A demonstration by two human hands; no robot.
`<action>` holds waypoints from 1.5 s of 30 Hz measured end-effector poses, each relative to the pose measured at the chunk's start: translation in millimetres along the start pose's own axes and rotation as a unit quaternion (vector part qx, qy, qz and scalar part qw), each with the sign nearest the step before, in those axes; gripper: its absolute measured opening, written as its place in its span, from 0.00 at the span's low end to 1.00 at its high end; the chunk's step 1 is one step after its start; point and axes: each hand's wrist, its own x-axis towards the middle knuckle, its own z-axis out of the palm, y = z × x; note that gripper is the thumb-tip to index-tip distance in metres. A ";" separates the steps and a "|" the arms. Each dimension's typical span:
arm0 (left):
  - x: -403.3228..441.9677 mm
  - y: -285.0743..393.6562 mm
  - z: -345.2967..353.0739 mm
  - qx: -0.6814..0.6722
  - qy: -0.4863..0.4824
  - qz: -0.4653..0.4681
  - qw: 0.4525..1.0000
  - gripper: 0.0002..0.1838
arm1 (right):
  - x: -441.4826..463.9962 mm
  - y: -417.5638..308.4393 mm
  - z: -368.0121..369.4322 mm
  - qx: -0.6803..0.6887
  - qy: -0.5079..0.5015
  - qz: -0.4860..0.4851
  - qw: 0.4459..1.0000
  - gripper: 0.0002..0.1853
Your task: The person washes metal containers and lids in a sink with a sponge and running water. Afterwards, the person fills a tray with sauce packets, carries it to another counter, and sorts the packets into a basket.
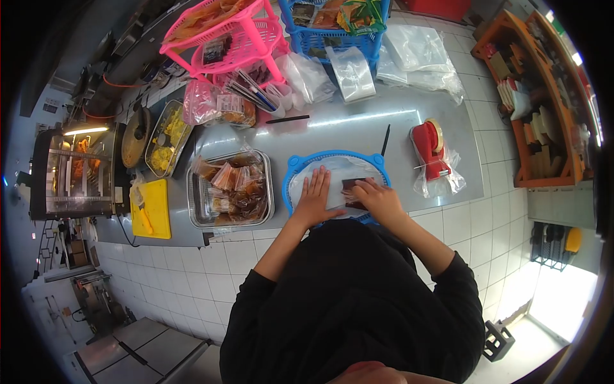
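A blue-rimmed round basket (294, 161) sits at the table's front edge, with clear plastic (339, 168) spread over its middle. My left hand (314, 200) lies flat on the plastic, fingers spread and nothing held. At the basket's right side, my right hand (378, 197) has its fingers bent together on a small dark packet (352, 194), which they partly cover. To the left stands a metal tray (197, 203) holding several clear bags of brown sauce (238, 182).
A red tape dispenser (430, 144) is at the right and a black stick (386, 139) behind the basket. Pink (246, 38) and blue (318, 43) racks stand at the back beside plastic bags (419, 51). A yellow board (160, 211) lies far left.
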 end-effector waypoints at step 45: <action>-5.5 38.5 -26.5 -0.241 0.055 0.065 0.967 0.23 | -26.6 40.7 -5.9 0.341 -0.088 0.124 0.927 0.25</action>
